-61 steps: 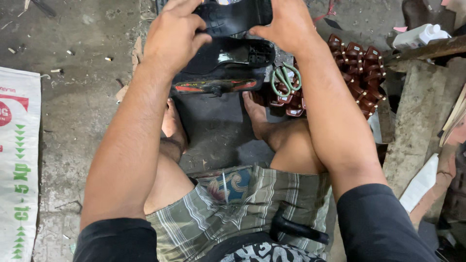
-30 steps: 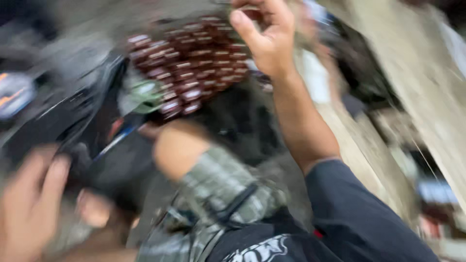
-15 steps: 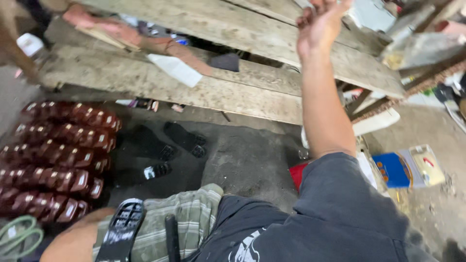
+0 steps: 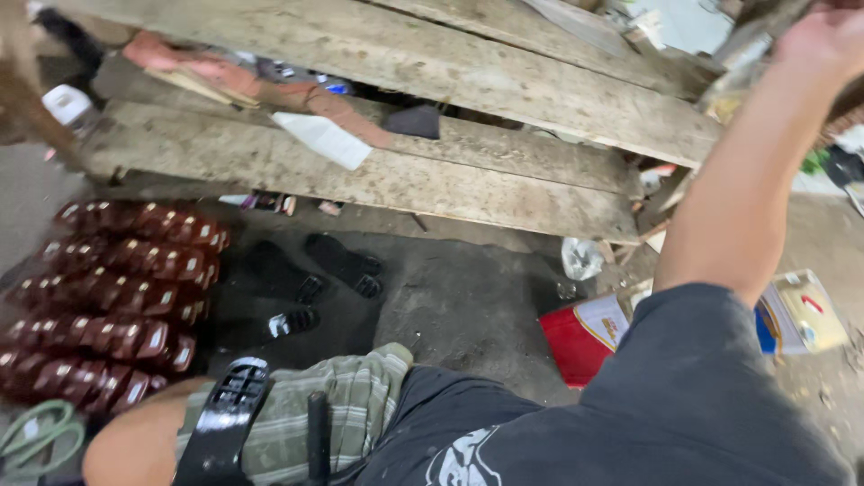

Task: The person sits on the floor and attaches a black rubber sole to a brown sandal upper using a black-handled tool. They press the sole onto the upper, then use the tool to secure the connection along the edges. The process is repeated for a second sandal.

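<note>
Since half a second ago your view has barely shifted. A glossy black strap (image 4: pixel 220 418) lies across your thigh. Beyond, dark red pieces (image 4: pixel 108 297) are stacked left. Your right hand (image 4: pixel 832 36) reaches far over the planks (image 4: pixel 405 171); its grip can't be told.

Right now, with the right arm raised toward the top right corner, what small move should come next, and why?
Probably turn the head up and right, so the right hand comes fully into frame. It is cut off at the picture's edge above the wooden planks, so whatever it reaches for cannot be seen. The left hand is out of view.
</note>
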